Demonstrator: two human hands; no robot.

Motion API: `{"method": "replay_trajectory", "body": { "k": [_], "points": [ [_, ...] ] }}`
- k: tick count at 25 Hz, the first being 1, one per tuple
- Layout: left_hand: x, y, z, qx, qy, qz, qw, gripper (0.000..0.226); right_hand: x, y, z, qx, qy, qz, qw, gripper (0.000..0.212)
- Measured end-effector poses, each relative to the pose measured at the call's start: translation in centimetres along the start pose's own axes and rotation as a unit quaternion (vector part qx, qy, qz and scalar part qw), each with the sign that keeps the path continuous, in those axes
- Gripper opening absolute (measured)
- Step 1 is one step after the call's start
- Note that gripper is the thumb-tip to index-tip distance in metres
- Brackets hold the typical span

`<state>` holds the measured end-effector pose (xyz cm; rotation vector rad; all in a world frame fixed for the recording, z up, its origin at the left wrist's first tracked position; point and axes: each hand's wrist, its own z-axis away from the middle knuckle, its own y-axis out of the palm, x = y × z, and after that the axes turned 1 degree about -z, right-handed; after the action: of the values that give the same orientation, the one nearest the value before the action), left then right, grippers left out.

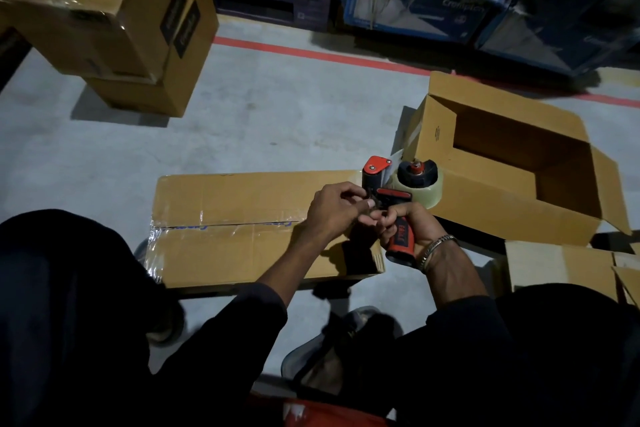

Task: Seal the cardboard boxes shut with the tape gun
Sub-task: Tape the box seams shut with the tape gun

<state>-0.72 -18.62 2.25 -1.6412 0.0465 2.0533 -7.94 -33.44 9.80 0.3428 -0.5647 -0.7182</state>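
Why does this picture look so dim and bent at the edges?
Head view: the light is low, so the dark sleeves lose detail; the wide lens bows the stacked boxes outward; glare streaks the tape on the closed box; the tape gun stays fairly sharp.

Grey concrete floor (pixel 277 121) with a red line (pixel 311 54); blue printed cartons (pixel 450 3) behind.

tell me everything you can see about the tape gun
The tape gun is a red and black hand dispenser, apparently plastic, with a red guard at its head and a roll of clear tape on a black hub. It is held above the right end of the closed, taped box, in front of the open box. The right hand grips its red handle; the left hand pinches at the front, near the rollers. Whether it touches the box is unclear.
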Motion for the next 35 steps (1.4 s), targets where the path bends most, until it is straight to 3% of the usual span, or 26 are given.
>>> {"method": "replay_trajectory", "body": {
  "k": [3, 9, 12, 16, 19, 23, 29, 32, 35],
  "points": [
    [0.5, -0.1, -0.1, -0.005, 0.03, -0.014, 0.999, 0.006, 0.0, -0.3, -0.1, -0.008, 0.003, -0.004, 1.0, 0.031],
    [0.6, 0.2, -0.6, 0.029, -0.021, 0.029, 0.999, 0.006, 0.0, -0.4, -0.7, -0.008, 0.009, -0.019, 1.0, 0.028],
    [0.9, -0.5, -1.0, 0.079, -0.069, 0.127, 0.986, 0.004, -0.1, -0.5, -1.0, -0.01, 0.017, -0.007, 1.0, 0.03],
    [1.0, -0.2, -0.6, 0.12, -0.165, 0.271, 0.941, 0.046, -0.4, 0.2, -0.9, -0.013, 0.007, 0.021, 1.0, 0.038],
    [1.4, 0.5, -0.1, 0.123, -0.196, 0.337, 0.913, 0.066, -0.5, 0.5, -0.9, -0.015, -0.006, 0.056, 0.998, 0.026],
    [1.5, 0.7, 0.0, 0.121, -0.232, 0.427, 0.866, 0.047, -0.4, 0.3, -0.9, -0.008, -0.013, 0.071, 0.997, 0.021],
    [1.6, 1.5, -0.2, 0.092, -0.249, 0.463, 0.846, 0.065, -0.2, 0.8, -0.3, -0.001, -0.028, 0.04, 0.999, 0.03],
    [1.6, 1.7, -0.1, 0.076, -0.277, 0.49, 0.823, 0.032, -0.1, 0.8, -0.2, -0.015, -0.021, 0.02, 0.999, 0.034],
    [1.8, 1.8, 0.0, 0.085, -0.284, 0.438, 0.849, 0.019, -0.2, 0.3, -0.7, -0.012, -0.012, 0.011, 1.0, 0.032]
  ]
}}
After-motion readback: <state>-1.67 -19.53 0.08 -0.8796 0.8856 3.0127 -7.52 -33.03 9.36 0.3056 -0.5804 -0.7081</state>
